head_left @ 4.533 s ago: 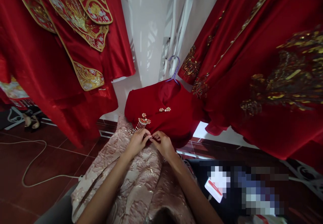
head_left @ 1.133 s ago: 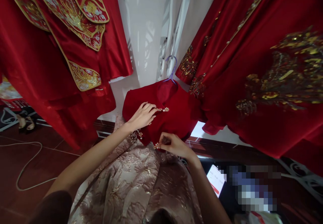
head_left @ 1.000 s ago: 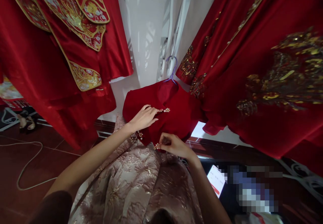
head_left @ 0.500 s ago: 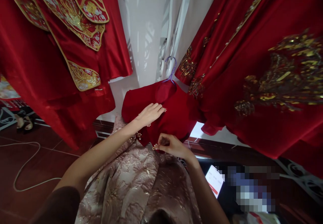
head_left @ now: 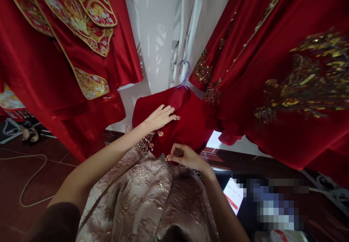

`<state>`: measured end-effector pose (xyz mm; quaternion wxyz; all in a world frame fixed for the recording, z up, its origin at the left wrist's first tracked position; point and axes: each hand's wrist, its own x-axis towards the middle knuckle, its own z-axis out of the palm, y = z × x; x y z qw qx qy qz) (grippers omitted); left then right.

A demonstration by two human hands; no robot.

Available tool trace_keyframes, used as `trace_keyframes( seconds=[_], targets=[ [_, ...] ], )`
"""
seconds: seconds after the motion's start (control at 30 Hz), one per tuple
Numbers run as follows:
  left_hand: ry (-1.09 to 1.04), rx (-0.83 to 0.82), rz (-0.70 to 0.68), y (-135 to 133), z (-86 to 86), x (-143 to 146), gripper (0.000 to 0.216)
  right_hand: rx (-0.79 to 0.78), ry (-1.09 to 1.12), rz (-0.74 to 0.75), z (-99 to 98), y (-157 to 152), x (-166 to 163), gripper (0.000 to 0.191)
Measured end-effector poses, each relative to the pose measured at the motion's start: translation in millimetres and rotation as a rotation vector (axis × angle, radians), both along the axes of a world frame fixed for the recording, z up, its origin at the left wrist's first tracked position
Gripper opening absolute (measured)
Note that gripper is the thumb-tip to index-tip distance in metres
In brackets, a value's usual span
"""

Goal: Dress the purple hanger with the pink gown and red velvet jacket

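A dark red velvet garment (head_left: 198, 129) hangs in front of me on a purple hanger (head_left: 185, 75). My left hand (head_left: 161, 116) rests on its upper front with fingers a little apart, one fingertip touching a small beaded flower (head_left: 177, 118). Lower down, my right hand (head_left: 185, 155) pinches another beaded flower (head_left: 168, 158) between thumb and forefinger at the garment's lower edge. Two more beaded flowers (head_left: 160, 133) lie on the velvet below my left wrist. Strings of beads (head_left: 148, 139) show beside them. A pinkish brocade cloth with gold threads (head_left: 139, 191) spreads below.
Red embroidered gowns hang at left (head_left: 131, 53) and right (head_left: 234, 115). A lit phone (head_left: 233, 194) lies on a dark surface at lower right. A pale cable (head_left: 25, 185) curves over the tiled floor at left, and shoes (head_left: 34, 134) stand behind it.
My left hand has shifted slightly up and left, uncovering the beaded flower and the bead strings below its wrist. My right hand keeps its pinch in nearly the same spot.
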<state>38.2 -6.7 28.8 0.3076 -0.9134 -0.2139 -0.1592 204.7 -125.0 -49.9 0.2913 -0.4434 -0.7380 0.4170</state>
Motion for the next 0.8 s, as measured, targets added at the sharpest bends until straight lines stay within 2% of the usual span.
trace_keyframes(
  seconds=[0.37, 0.6, 0.8],
  targets=[
    [0.03, 0.037, 0.007, 8, -8.4, 5, 0.025, -0.004, -0.006, 0.004, -1.9, 0, 2, 0.015],
    [0.082, 0.033, -0.077, 5, 0.8, 12, 0.022, 0.0, -0.013, 0.01, -2.3, 0, 2, 0.018],
    [0.071, 0.026, -0.054, -1, 4.6, 15, 0.018, -0.012, 0.001, 0.017, -0.6, -1, 2, 0.019]
  ],
)
